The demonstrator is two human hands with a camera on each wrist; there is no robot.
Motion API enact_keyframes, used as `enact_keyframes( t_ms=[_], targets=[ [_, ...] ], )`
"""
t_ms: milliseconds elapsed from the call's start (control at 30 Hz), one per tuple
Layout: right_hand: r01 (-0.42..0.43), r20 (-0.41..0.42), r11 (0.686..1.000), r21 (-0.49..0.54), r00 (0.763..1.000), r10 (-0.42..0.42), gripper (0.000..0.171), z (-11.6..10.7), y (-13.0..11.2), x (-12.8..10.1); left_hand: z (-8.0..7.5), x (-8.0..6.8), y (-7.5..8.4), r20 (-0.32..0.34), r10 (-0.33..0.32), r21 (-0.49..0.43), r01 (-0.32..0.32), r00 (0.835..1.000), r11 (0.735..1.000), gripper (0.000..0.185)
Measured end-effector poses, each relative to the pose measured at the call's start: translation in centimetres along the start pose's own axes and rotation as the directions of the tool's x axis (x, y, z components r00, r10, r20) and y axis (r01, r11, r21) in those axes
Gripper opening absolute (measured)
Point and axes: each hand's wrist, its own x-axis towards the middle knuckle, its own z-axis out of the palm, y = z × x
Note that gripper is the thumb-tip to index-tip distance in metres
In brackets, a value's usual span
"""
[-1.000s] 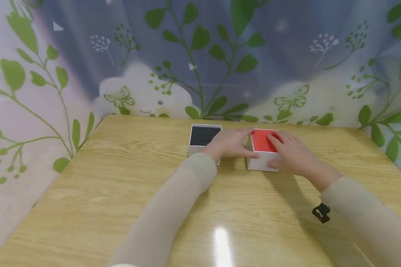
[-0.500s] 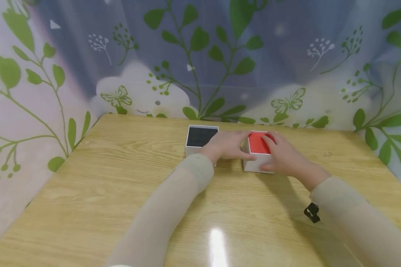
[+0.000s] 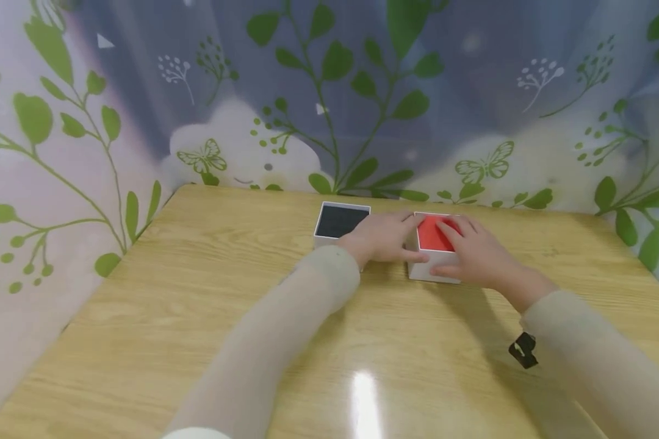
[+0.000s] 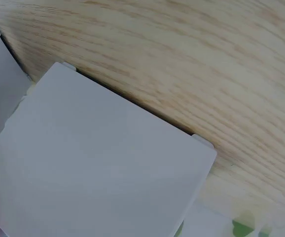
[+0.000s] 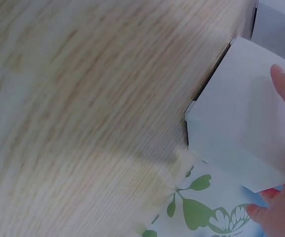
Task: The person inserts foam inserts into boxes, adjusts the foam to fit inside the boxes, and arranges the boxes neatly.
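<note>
A white box with a red top [image 3: 432, 233] stands on the table between my hands. My left hand [image 3: 381, 238] holds its left side, thumb over the near face and fingers at the far rim. On the right side, my right hand [image 3: 483, 256] grips the same box, its thumb low on the near face and fingers bent over the top. In the right wrist view that thumb lies against the plain white face [image 5: 246, 108]. A second white box, dark inside its rim [image 3: 337, 221], sits to the left, partly hidden by my left wrist; its white face [image 4: 98, 148] fills the left wrist view.
Both boxes are near the back of the wood-grain table [image 3: 225, 292]. Behind it hangs a blue and white curtain [image 3: 225, 140] with green leaves and butterflies. A narrow gap separates the boxes. A black strap piece [image 3: 523, 350] shows under the right sleeve.
The head view shifts slightly left and then back right. Both hands stay at the red-topped box, and the boxes keep their places on the table.
</note>
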Motion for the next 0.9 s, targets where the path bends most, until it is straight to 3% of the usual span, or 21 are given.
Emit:
enact_keyframes(
  t_ms=[267, 467, 633, 700, 900],
  targets=[
    [0.005, -0.002, 1.000, 0.001, 1.000, -0.005, 0.088, 0.2, -0.6, -0.3, 0.0, -0.3, 0.3, -0.037, 0.050, 0.118, -0.046, 0.998, 0.992, 0.088],
    [-0.003, -0.026, 1.000, -0.026, 1.000, 0.002, 0.085, 0.3, -1.8, -0.8, 0.4, -1.1, 0.2, -0.048, 0.049, 0.143, -0.042, 0.998, 0.989, 0.085],
    [-0.018, -0.085, 1.000, 0.000, 0.996, 0.018, 0.084, 0.7, -2.3, -1.4, 0.4, -2.9, -0.1, -0.067, -0.039, 0.159, 0.049, 0.997, 0.986, 0.082],
    [-0.024, -0.101, 1.000, 0.013, 0.995, 0.025, 0.084, 0.9, -2.3, -1.9, 0.5, -3.7, 0.0, -0.080, -0.079, 0.125, 0.088, 0.994, 0.988, 0.081],
    [-0.086, -0.097, 0.995, 0.057, 0.991, 0.092, 0.095, 0.9, -2.7, -3.1, 0.5, -6.8, -0.1, -0.103, -0.212, 0.059, 0.219, 0.972, 0.974, 0.077]
  ],
)
